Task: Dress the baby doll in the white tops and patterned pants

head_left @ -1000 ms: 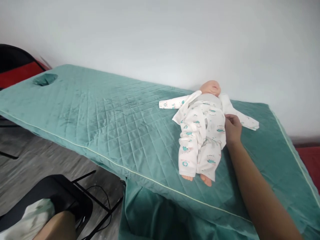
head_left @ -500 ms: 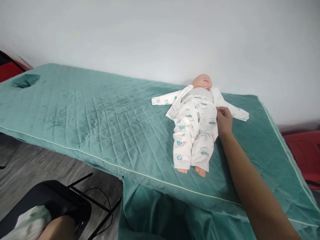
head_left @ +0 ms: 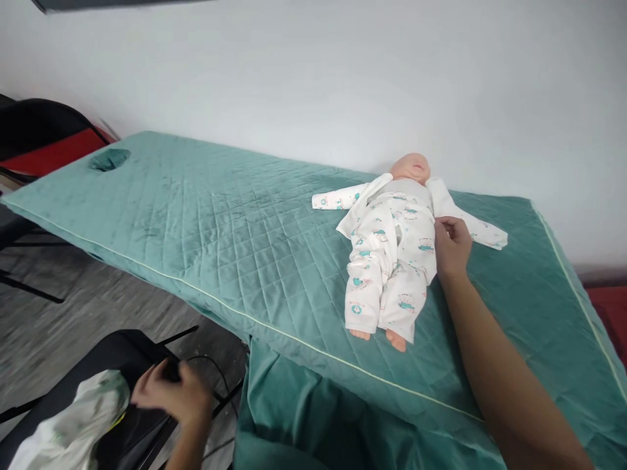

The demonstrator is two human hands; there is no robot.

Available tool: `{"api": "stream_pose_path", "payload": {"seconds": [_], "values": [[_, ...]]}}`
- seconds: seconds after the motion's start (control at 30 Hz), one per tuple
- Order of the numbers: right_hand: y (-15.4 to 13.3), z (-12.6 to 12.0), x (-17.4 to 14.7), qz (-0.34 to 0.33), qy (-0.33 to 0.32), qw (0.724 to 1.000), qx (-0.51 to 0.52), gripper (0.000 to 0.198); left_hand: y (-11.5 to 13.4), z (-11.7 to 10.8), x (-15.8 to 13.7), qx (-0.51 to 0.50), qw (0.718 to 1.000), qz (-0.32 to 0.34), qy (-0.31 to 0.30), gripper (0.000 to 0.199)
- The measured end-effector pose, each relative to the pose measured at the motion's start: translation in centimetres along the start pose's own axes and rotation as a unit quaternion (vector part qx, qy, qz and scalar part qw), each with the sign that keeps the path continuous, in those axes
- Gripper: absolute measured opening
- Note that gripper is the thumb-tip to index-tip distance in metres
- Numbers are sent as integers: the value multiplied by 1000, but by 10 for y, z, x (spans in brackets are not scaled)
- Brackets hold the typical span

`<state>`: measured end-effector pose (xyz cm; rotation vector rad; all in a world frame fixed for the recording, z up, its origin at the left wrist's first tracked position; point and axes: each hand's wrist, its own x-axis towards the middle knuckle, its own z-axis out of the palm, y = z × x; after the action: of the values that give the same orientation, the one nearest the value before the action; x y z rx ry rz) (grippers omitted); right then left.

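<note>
White printed clothes dress a doll lying face up on a green quilted bed, its head close to the wall. The right hand touches the clothes at the doll's side, fingers bent; whether it pinches them, I cannot tell. The blurred left hand, thumb and fingers apart, is beside a pale cloth on a black chair.

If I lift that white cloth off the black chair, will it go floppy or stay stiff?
Probably floppy: the white cloth lies in soft folds on the black chair. It looks like fabric, so it's likely light. If the left hand pushed it, it might bunch up rather than roll, since it's spread out loosely.
</note>
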<state>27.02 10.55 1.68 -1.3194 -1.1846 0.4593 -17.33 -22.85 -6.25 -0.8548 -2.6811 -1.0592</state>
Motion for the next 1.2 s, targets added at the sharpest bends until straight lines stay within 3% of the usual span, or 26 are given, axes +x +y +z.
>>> {"api": "stream_pose_path", "payload": {"seconds": [0.03,0.13,0.23,0.3,0.37,0.43,0.53,0.63,0.87,1.0,1.1,1.2], "values": [[-1,0,0,-3,-7,1000,2,17,22,11,-8,-51,995,30,76,26],[-1,-2,3,0,-37,999,4,18,122,44,-23,-200,960,190,47,25],[4,-4,8,7,-66,998,-2,20,239,75,-17,-320,892,309,-79,23],[5,-4,11,3,-74,997,-3,22,307,98,-4,-377,841,332,-199,27],[4,-2,13,4,-78,997,3,23,358,126,9,-422,781,341,-311,25],[2,0,14,18,-77,997,12,24,390,157,20,-433,762,324,-358,23],[1,2,16,49,-76,996,25,23,406,197,30,-427,765,264,-403,20],[4,-1,19,68,-107,991,36,21,400,216,34,-418,757,227,-448,16],[18,-14,30,115,-236,957,122,26,382,209,49,-397,683,249,-561,21],[18,-13,29,86,-216,966,109,24,383,203,52,-412,649,245,-591,18],[11,-11,26,51,-168,982,67,21,384,200,51,-427,648,223,-590,19],[2,-11,22,56,-144,987,48,21,382,197,50,-414,675,204,-576,18]]}}
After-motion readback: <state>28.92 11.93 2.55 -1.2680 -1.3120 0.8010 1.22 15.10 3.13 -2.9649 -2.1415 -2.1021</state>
